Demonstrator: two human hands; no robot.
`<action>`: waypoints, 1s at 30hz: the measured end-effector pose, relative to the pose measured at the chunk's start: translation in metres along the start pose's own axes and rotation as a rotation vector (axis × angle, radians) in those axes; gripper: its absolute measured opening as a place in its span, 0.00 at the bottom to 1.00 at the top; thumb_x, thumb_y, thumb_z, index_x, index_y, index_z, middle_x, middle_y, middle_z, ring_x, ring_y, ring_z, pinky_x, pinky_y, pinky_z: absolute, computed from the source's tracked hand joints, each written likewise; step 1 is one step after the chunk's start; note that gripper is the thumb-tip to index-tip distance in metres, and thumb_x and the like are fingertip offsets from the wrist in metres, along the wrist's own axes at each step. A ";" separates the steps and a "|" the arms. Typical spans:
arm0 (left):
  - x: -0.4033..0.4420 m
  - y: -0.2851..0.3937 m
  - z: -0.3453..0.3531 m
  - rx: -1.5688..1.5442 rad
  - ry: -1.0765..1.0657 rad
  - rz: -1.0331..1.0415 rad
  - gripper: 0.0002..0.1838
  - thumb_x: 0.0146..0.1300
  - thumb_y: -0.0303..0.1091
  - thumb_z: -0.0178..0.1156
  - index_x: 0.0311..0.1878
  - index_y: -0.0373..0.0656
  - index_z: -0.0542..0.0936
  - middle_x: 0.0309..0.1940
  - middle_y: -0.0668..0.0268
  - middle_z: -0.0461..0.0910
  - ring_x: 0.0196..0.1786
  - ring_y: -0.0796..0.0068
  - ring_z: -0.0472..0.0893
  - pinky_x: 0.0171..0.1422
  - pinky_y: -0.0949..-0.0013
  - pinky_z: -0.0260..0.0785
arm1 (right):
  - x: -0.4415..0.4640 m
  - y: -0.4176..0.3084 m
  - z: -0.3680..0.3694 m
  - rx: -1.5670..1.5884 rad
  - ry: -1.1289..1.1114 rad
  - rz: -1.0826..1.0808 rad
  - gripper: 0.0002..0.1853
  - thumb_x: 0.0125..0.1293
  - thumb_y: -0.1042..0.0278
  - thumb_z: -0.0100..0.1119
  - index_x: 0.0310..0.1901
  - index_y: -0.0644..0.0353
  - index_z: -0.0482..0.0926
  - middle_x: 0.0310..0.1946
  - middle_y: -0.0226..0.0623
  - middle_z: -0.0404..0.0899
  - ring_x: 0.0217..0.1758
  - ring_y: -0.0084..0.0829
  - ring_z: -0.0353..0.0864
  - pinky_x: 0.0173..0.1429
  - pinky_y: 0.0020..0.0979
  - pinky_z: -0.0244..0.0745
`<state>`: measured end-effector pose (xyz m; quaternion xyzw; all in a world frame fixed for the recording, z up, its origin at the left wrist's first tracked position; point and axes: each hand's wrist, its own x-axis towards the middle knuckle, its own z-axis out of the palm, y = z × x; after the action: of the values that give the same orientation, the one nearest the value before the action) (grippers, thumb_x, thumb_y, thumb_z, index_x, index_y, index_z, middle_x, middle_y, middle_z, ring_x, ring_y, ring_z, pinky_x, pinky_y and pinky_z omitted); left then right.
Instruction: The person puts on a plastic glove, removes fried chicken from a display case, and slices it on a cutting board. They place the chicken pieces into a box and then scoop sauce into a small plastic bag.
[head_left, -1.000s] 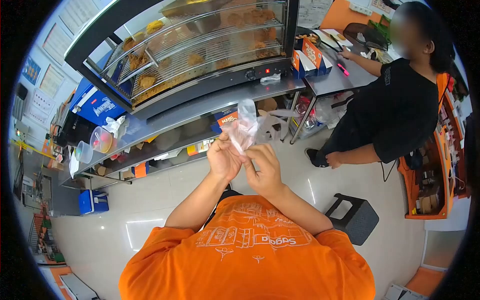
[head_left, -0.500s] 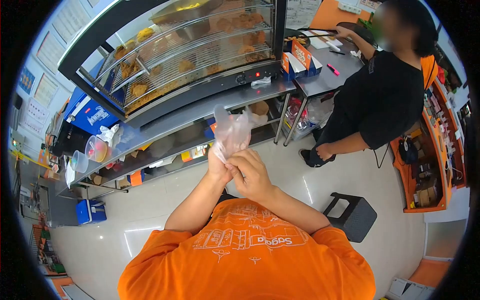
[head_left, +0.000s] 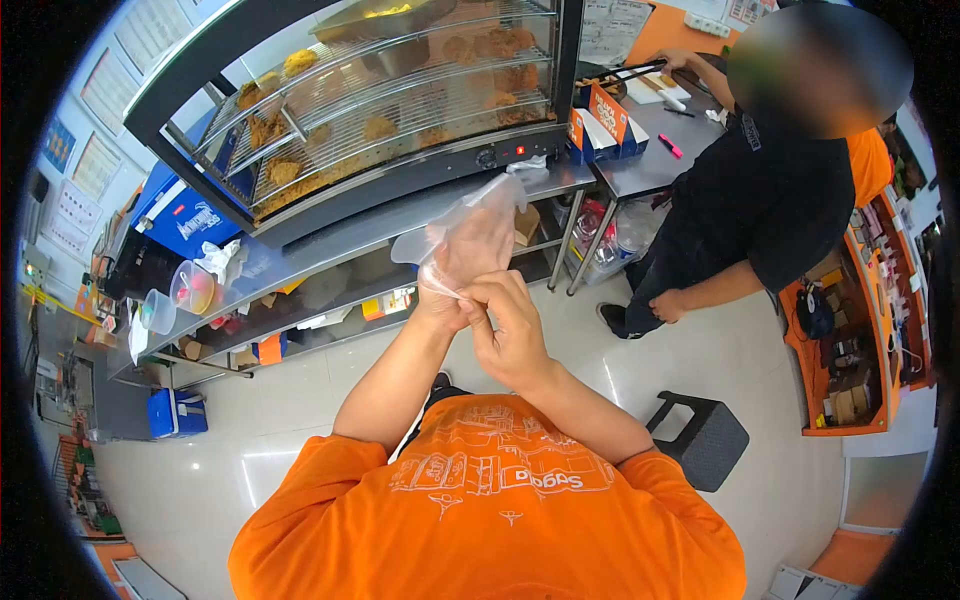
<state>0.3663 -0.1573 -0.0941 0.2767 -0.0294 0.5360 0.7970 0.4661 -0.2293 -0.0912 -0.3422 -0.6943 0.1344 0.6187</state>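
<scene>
A clear plastic disposable glove covers my left hand, whose fingers show through the film, stretched out. The glove's finger ends reach past my fingertips, and its thumb part sticks out to the left. At the wrist, my right hand pinches the glove's cuff between thumb and fingers. Both hands are held in front of my chest, short of the steel counter. Behind them stands a glass display warmer with fried chicken pieces on its wire racks.
To the right, a person in black holds tongs over a side table with printed food boxes. A dark step stool stands on the floor at right. Plastic tubs and a blue cooler box are at left.
My left hand has spread inside the glove, and the glove's fingers now extend up and right. My right hand keeps its pinch on the cuff. The person in black has shifted slightly rightward in view.
</scene>
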 end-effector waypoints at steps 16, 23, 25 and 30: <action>-0.003 -0.001 -0.010 0.400 0.418 -0.293 0.54 0.64 0.82 0.50 0.67 0.35 0.74 0.58 0.57 0.79 0.59 0.60 0.80 0.66 0.59 0.75 | -0.019 0.015 0.005 0.073 0.001 0.153 0.06 0.68 0.77 0.64 0.44 0.64 0.79 0.40 0.43 0.80 0.44 0.48 0.80 0.51 0.43 0.73; -0.021 -0.004 -0.017 0.408 0.388 -0.296 0.58 0.65 0.85 0.36 0.71 0.35 0.72 0.61 0.51 0.80 0.61 0.57 0.82 0.71 0.53 0.73 | -0.024 0.015 -0.002 0.070 -0.002 0.223 0.05 0.68 0.77 0.67 0.43 0.65 0.83 0.40 0.42 0.82 0.43 0.44 0.82 0.49 0.37 0.76; -0.024 -0.007 -0.032 0.472 0.440 -0.282 0.58 0.65 0.85 0.36 0.69 0.34 0.73 0.61 0.51 0.80 0.60 0.59 0.82 0.69 0.54 0.73 | -0.022 0.018 0.000 -0.002 0.021 0.157 0.06 0.67 0.76 0.68 0.43 0.65 0.83 0.39 0.42 0.82 0.44 0.44 0.82 0.50 0.38 0.76; -0.028 0.000 -0.012 0.560 0.455 -0.290 0.52 0.66 0.81 0.46 0.65 0.35 0.76 0.58 0.54 0.80 0.61 0.64 0.79 0.67 0.60 0.73 | -0.026 0.025 0.005 -0.061 -0.037 0.139 0.05 0.66 0.76 0.68 0.42 0.64 0.82 0.39 0.42 0.82 0.44 0.44 0.81 0.51 0.38 0.75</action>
<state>0.3514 -0.1754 -0.1142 0.3590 0.3348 0.4526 0.7444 0.4696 -0.2267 -0.1278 -0.4059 -0.6839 0.1620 0.5842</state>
